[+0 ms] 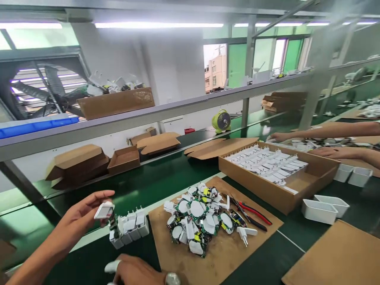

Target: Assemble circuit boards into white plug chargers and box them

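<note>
my left hand (pixel 78 215) pinches a small white charger shell (pixel 104 210) between thumb and fingertips, held up just above the near edge of the green tabletop (pixel 166 178). just right of it stands a short row of white plug pieces (pixel 130 227) with their prongs up, which i judge to be the ones already dealt with; there are only a few. my right hand (pixel 135 271) lies low at the bottom edge, a white cot on one finger, fingers loosely curled and holding nothing that i can see, though part of it is out of view. further right a brown board (pixel 219 253) carries a heap of circuit boards and white caps (pixel 198 221), still large, so by my reckoning most of the work is left. at the heap's right edge lie red-handled pliers (pixel 252 211) and a black-handled tool beside them, near a loose plug. beyond stands an open cardboard box (pixel 314 174) with neat rows of white parts, partly filled. small white trays (pixel 325 208) sit to its right, and a co-worker's hands (pixel 329 152) work behind the box. the pliers and loose plug lie close to the heap and could catch a reach into it.
</note>
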`<state>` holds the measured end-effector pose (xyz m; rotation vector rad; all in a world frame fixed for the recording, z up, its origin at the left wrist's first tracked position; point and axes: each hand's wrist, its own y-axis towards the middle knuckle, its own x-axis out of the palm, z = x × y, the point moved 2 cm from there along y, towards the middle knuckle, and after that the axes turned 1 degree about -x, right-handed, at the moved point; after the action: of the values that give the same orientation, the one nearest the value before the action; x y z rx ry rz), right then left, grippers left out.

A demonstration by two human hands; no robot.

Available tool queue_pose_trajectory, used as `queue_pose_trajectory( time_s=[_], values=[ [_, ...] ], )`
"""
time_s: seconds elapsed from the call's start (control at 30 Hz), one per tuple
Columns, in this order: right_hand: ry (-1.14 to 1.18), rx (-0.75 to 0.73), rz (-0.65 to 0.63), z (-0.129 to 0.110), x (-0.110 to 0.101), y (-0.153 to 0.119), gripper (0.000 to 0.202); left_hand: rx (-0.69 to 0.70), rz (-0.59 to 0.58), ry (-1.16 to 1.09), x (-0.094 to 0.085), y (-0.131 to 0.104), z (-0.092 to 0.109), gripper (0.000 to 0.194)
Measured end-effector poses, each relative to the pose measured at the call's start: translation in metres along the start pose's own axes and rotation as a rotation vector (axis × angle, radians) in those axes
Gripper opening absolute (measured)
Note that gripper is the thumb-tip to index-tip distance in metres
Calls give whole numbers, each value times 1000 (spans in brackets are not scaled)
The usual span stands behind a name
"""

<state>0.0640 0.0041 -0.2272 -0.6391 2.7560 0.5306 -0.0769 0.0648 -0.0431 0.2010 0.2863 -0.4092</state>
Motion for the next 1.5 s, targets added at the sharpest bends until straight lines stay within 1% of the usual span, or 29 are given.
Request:
queue_pose_trajectory(
  time_s=[0.1, 0.17, 0.2, 0.27, 0.33, 0.4, 0.47, 0.53, 0.57, 0.63, 0.67, 0.73, 0.83, 0.9, 0.97, 1.03, 1.1, 1.13, 1.2, 1.23, 1.27, 1.3, 1.33, 1.37, 1.43, 1.47, 1.5],
  values=[
    [357, 257, 116, 4, 3, 6, 65, -83, 4, 77, -19, -43, -23, 79],
    [538, 336, 126, 1, 4, 10, 72, -124, 6, 121, -23, -64, -43, 80],
    [613, 358, 123, -2, 3, 11, 74, -139, 9, 127, -23, -73, -53, 80],
    [722, 381, 101, -12, 2, 11, 76, -158, 20, 98, -16, -88, -72, 79],
    [781, 392, 57, -22, 1, 8, 79, -176, 20, 20, -4, -98, -86, 78],
    [799, 398, 6, -31, -1, 4, 78, -183, -10, -74, 6, -104, -94, 75],
    [777, 403, -19, -34, -2, 1, 72, -151, -32, -100, 10, -107, -96, 67],
    [712, 422, -12, -31, -3, 0, 69, -99, 8, 7, 3, -108, -96, 57],
    [667, 434, -2, -29, -3, 0, 72, -87, 44, 81, -3, -110, -97, 53],
    [561, 450, 8, -23, -3, 1, 79, -103, 94, 198, -15, -115, -102, 49],
    [510, 449, 3, -21, -3, 2, 78, -125, 96, 220, -19, -119, -104, 48],
    [425, 429, -31, -20, -3, 3, 72, -170, 53, 245, -23, -128, -110, 47],
    [321, 378, -83, -26, -6, 2, 64, -242, -54, 301, -21, -143, -116, 45],
    [233, 335, -66, -32, -12, 1, 60, -278, -96, 326, -20, -149, -118, 45],
    [67, 251, -35, -38, -19, -1, 55, -276, -96, 328, -22, -152, -119, 46],
    [-190, 121, -70, -43, -22, -4, 59, -257, -81, 328, -26, -150, -119, 46],
    [-443, 16, -164, -46, -20, -7, 68, -227, -54, 334, -29, -142, -120, 45],
    [-527, -9, -208, -46, -18, -9, 69, -208, -40, 338, -29, -136, -121, 45],
    [-585, -21, -248, -47, -16, -11, 64, -167, -15, 343, -27, -120, -122, 46],
    [-586, -32, -229, -48, -17, -10, 58, -150, -5, 343, -24, -110, -123, 48],
    [-570, -44, -180, -48, -19, -9, 50, -140, 5, 343, -20, -100, -125, 53],
    [-541, -59, -94, -49, -24, -7, 43, -139, 16, 345, -16, -89, -126, 59],
    [-511, -75, 28, -48, -30, -5, 37, -143, 27, 352, -11, -78, -127, 67],
    [-488, -91, 179, -46, -38, -3, 34, -151, 40, 365, -7, -66, -127, 76],
    [-479, -103, 477, -34, -56, -2, 38, -160, 56, 405, 0, -43, -125, 95],
    [-496, -94, 582, -24, -64, -1, 42, -158, 56, 435, 3, -31, -123, 105],
    [-518, -72, 650, -13, -70, -1, 48, -151, 47, 469, 6, -19, -119, 114]
  ],
)
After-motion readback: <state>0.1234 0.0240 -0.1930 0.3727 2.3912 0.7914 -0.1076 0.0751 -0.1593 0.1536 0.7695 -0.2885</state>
